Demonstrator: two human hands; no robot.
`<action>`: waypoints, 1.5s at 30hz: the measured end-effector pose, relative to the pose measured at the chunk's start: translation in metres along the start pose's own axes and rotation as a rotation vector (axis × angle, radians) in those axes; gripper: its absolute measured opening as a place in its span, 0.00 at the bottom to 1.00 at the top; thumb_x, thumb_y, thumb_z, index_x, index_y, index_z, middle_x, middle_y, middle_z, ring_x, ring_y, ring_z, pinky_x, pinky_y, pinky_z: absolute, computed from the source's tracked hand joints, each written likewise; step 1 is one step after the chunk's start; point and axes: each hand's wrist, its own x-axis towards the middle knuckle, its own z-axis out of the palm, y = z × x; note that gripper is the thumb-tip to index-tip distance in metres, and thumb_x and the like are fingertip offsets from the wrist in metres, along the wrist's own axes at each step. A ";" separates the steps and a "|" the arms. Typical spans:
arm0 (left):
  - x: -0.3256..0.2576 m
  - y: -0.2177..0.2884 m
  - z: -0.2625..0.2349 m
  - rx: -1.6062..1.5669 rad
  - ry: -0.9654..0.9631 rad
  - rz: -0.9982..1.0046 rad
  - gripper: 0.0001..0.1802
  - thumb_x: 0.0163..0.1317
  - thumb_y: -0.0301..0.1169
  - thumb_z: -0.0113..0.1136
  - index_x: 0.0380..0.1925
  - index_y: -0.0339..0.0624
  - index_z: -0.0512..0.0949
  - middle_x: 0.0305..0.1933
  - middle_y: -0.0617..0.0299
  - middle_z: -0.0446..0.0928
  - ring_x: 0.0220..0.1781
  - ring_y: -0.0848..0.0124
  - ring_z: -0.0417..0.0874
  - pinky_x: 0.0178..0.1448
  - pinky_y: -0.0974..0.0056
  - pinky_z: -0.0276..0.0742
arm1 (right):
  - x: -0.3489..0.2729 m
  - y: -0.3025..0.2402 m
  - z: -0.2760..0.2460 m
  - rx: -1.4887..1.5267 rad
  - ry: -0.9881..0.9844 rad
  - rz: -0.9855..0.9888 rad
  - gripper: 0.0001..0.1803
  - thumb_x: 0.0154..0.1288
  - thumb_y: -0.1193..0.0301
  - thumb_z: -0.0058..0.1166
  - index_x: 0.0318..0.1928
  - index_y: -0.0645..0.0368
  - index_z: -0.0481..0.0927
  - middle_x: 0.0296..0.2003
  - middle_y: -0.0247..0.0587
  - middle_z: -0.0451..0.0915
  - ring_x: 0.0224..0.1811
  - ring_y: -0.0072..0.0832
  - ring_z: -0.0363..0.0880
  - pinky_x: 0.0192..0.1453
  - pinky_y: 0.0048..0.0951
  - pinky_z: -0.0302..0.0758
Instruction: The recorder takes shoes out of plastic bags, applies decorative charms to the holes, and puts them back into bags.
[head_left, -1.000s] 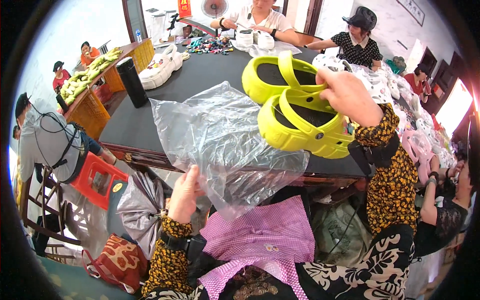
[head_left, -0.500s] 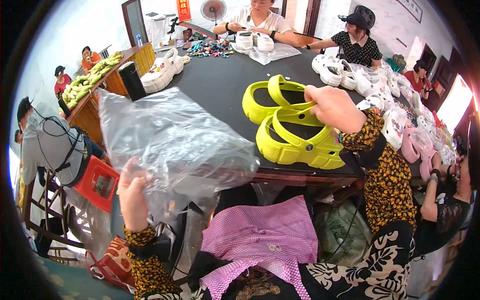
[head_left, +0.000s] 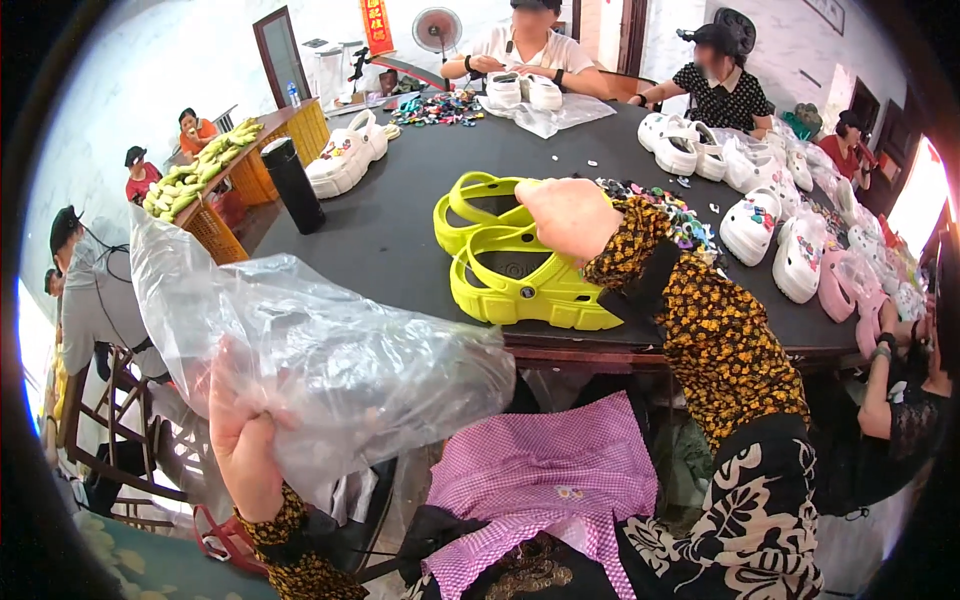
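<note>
Side by side on the counter (head_left: pixel 400 220), the yellow-green clogs (head_left: pixel 535 300), unbagged, are gripped by the right hand (head_left: pixel 573 220), and left of its closed fingers the clear bag (head_left: pixel 350 340) is pinched by the left hand (head_left: pixel 245 440).

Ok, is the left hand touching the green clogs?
Apart. The head view shows it: the left hand grips the clear bag well to the left of the green clogs, with the bag spread between.

Room between cylinder (head_left: pixel 293 187) and lime clogs (head_left: pixel 537 293)
</note>
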 end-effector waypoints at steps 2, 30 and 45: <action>-0.005 0.006 0.002 -0.005 -0.047 -0.001 0.43 0.43 0.13 0.38 0.68 0.31 0.56 0.54 0.54 0.76 0.41 0.73 0.78 0.53 0.69 0.72 | -0.003 0.000 -0.004 0.043 -0.034 0.087 0.09 0.57 0.73 0.50 0.40 0.59 0.76 0.34 0.49 0.81 0.39 0.42 0.82 0.42 0.42 0.77; -0.024 -0.016 0.049 0.023 -0.591 0.144 0.30 0.53 0.20 0.46 0.60 0.27 0.63 0.46 0.46 0.80 0.42 0.62 0.82 0.59 0.57 0.71 | -0.209 -0.061 0.005 1.949 0.115 0.538 0.06 0.65 0.77 0.52 0.43 0.62 0.77 0.36 0.28 0.79 0.37 0.14 0.75 0.42 0.18 0.72; -0.019 -0.029 0.070 0.160 -0.383 -0.015 0.46 0.48 0.15 0.53 0.70 0.35 0.48 0.41 0.60 0.77 0.43 0.75 0.76 0.52 0.71 0.72 | -0.237 -0.023 -0.034 0.844 0.755 0.345 0.08 0.55 0.80 0.60 0.37 0.62 0.79 0.52 0.45 0.72 0.50 0.30 0.74 0.52 0.27 0.69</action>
